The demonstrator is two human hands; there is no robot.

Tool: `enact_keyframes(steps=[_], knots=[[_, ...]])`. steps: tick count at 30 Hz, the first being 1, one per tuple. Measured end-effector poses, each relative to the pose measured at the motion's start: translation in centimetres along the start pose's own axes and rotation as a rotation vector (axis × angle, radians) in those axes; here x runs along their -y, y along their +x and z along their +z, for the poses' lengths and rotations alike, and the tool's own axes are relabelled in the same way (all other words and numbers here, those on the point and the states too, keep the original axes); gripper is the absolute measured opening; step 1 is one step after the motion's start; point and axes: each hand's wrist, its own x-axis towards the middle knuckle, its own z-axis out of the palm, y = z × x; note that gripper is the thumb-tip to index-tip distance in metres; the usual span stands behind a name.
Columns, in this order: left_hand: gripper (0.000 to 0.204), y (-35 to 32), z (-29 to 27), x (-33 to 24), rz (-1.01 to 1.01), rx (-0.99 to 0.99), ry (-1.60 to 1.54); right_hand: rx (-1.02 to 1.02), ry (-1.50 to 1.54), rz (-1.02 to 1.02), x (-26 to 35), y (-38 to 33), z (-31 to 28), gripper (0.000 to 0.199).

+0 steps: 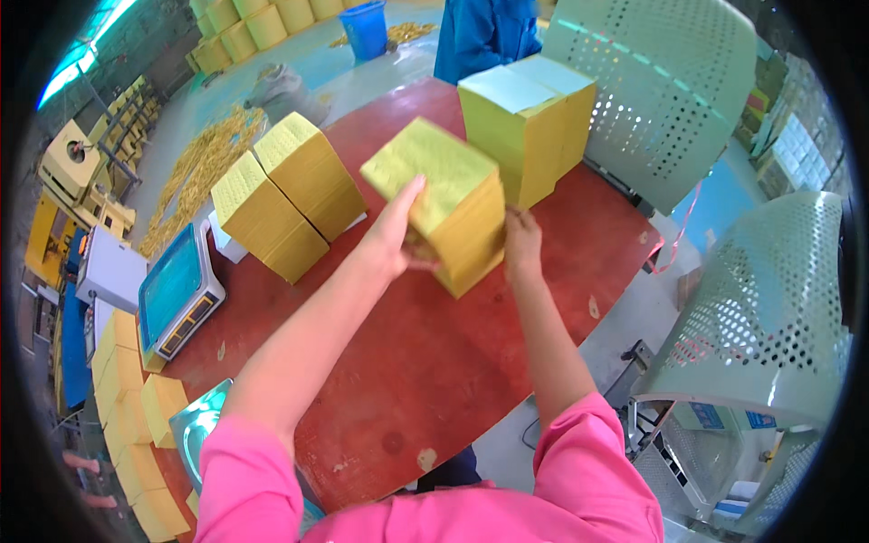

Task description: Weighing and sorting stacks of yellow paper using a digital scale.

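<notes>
I hold a thick stack of yellow paper tilted above the red-brown table. My left hand grips its near left side, thumb up along the top face. My right hand presses against its right lower edge. Two more yellow stacks lie side by side on the table to the left. A taller yellow stack with pale blue top sheets stands at the far right of the table.
A digital scale sits at the table's left edge, a second scale pan nearer me. Perforated pale green machine guards stand to the right. A person in blue stands beyond the table. Yellow stacks line the floor at left.
</notes>
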Motion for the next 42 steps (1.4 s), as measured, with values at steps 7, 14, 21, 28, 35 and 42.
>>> enact_keyframes(steps=[7, 14, 21, 28, 35, 42], knots=[[0.082, 7.6, 5.9, -2.9, 0.002, -0.117, 0.057, 0.099, -0.293, -0.201, -2.2, -1.1, -2.8, 0.036], [0.063, 3.9, 0.0, 0.6, -0.019, -0.122, 0.065, 0.131, -0.543, -0.627, -3.4, 2.8, -3.0, 0.029], [0.081, -16.2, 0.0, 0.2, 0.528, 0.142, 0.664, 0.151, -0.523, -0.298, -7.0, 2.7, -3.6, 0.031], [0.039, -37.2, -21.1, 4.8, 0.756, -0.663, 0.258, 0.399, -0.835, -0.396, -6.5, 1.3, -11.4, 0.034], [0.040, -66.8, -37.7, 22.6, 0.667, -1.846, 0.062, 0.322, -0.326, -0.083, -2.3, -10.8, -0.8, 0.034], [0.034, -71.7, -49.1, 41.9, 0.187, -1.920, 0.702, 1.256, -0.157, -0.231, 4.8, -52.9, 22.2, 0.023]])
